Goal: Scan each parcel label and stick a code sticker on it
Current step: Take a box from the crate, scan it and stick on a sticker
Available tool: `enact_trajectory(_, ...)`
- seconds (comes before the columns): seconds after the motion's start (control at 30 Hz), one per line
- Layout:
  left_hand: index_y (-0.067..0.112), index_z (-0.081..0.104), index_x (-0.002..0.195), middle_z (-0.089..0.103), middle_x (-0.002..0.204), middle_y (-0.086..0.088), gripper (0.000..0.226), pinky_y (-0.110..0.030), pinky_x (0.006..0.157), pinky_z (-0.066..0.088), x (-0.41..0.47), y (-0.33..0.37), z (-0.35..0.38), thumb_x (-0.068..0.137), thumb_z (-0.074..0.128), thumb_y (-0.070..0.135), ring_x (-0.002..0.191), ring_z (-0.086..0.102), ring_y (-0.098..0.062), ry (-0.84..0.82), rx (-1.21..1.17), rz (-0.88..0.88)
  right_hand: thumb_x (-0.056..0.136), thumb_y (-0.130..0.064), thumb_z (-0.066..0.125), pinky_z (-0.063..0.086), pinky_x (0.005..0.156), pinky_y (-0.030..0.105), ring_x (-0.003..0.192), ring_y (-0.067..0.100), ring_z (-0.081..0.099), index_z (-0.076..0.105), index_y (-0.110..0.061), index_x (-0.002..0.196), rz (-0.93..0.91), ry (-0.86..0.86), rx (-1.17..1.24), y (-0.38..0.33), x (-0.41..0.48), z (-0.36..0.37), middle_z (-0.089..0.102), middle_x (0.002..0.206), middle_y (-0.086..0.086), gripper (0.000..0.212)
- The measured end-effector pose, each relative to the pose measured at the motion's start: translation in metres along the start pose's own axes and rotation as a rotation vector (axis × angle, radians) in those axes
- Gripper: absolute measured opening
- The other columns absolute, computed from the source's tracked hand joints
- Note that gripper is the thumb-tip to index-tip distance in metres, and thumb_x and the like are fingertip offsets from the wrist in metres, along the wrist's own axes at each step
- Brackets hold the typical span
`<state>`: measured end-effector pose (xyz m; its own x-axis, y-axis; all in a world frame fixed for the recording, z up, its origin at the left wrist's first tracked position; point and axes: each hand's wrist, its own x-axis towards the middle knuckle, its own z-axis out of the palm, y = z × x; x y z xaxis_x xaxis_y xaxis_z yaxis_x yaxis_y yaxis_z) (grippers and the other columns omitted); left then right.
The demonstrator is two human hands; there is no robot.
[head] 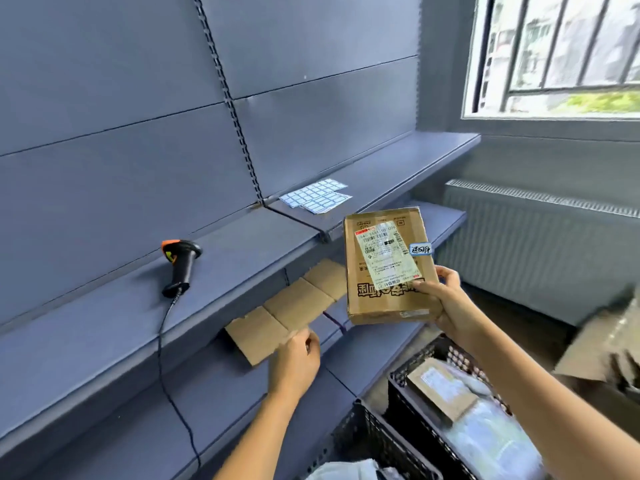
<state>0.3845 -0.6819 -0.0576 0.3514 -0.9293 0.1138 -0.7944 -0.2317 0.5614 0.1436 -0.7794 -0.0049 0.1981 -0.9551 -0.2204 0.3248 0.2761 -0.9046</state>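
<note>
A cardboard parcel (388, 271) is gripped at its lower right corner by the right hand (446, 299), thumb laid across the front face and fingers wrapped behind. It is held clear of the shelving with its printed label (386, 252) turned towards the camera. The left hand (298, 355) is reached forward and low, and its curled fingers appear to be closed on the near edge of a strip of flattened cardboard (287, 310) lying on the lower shelf (374, 348). A blue sticker (420, 250) with handwriting is already fixed at the right edge of the held parcel, just beside the label, so the sticking step is judged done for this one. Whether it has been scanned cannot be told. The scanner (180, 265) is left lying on the upper shelf (104, 323), held by neither hand, its cable trailing down. Further back on that shelf level, sheets of unused stickers (315, 195) are laid out. More parcels, among them a small box (440, 389), are seen in the black crate (398, 382) at the lower right, so much of the work is judged still to be done.
</note>
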Motion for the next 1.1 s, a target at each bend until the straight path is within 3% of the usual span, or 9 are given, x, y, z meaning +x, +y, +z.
enact_trajectory(0.1,0.020,0.062,0.087,0.062,0.088,0.004,0.017,-0.031,0.064,0.047,-0.007,0.018,0.017,0.092,0.047,0.014,0.082,0.058,-0.021,-0.093,-0.019,0.073,0.087,-0.004,0.061,0.057,0.049,0.034,0.078,0.026,0.065,0.035,-0.020,0.117,0.002,0.079,0.063,0.000,-0.023,-0.028,0.060,0.108,0.012,0.043)
enact_trajectory(0.23,0.024,0.063,0.089,0.057,0.084,0.010,0.019,-0.025,0.056,0.035,-0.023,0.034,0.030,0.092,0.046,0.016,0.072,0.053,-0.016,-0.180,-0.022,0.122,0.087,-0.004,0.060,0.057,0.051,0.034,0.079,0.024,0.065,0.032,-0.019,0.123,0.002,0.176,0.062,0.004,-0.051,-0.052,0.057,0.112,0.012,0.049)
enact_trajectory(0.4,0.021,0.063,0.085,0.062,0.084,0.005,0.018,-0.025,0.056,0.035,-0.038,0.044,0.057,0.091,0.047,0.014,0.072,0.054,-0.014,-0.296,-0.051,0.138,0.086,-0.004,0.060,0.056,0.050,0.032,0.079,0.025,0.065,0.031,-0.020,0.123,-0.018,0.292,0.106,0.014,-0.085,-0.092,0.057,0.110,0.012,0.049)
enact_trajectory(0.53,0.028,0.060,0.079,0.062,0.082,0.006,0.020,-0.024,0.057,0.036,-0.051,0.072,0.081,0.089,0.047,0.016,0.074,0.056,-0.017,-0.375,-0.061,0.135,0.085,-0.004,0.061,0.058,0.063,0.042,0.083,0.028,0.065,0.032,-0.021,0.121,-0.020,0.373,0.122,0.010,-0.109,-0.127,0.057,0.109,0.013,0.049)
enact_trajectory(0.6,0.030,0.059,0.078,0.062,0.083,0.008,0.020,-0.025,0.059,0.037,-0.056,0.093,0.091,0.088,0.047,0.017,0.075,0.056,-0.016,-0.396,-0.065,0.152,0.086,-0.004,0.060,0.056,0.065,0.040,0.082,0.027,0.065,0.031,-0.022,0.120,-0.032,0.394,0.132,0.005,-0.119,-0.143,0.058,0.107,0.012,0.048)
enact_trajectory(0.9,0.021,0.061,0.087,0.061,0.083,0.006,0.016,-0.024,0.059,0.038,-0.044,0.197,0.141,0.092,0.046,0.023,0.078,0.055,-0.015,-0.348,-0.123,0.191,0.085,-0.004,0.062,0.056,0.051,0.031,0.085,0.025,0.064,0.031,-0.022,0.119,-0.072,0.366,0.112,-0.038,-0.108,-0.225,0.059,0.106,0.011,0.050)
enact_trajectory(1.1,0.014,0.058,0.084,0.059,0.077,0.003,0.038,-0.027,0.063,0.038,-0.046,0.265,0.187,0.096,0.040,0.046,0.077,0.054,-0.016,-0.358,-0.312,0.115,0.086,-0.001,0.060,0.057,0.051,0.032,0.086,0.027,0.063,0.030,-0.018,0.121,-0.064,0.293,0.094,-0.058,-0.085,-0.280,0.060,0.104,0.011,0.049)
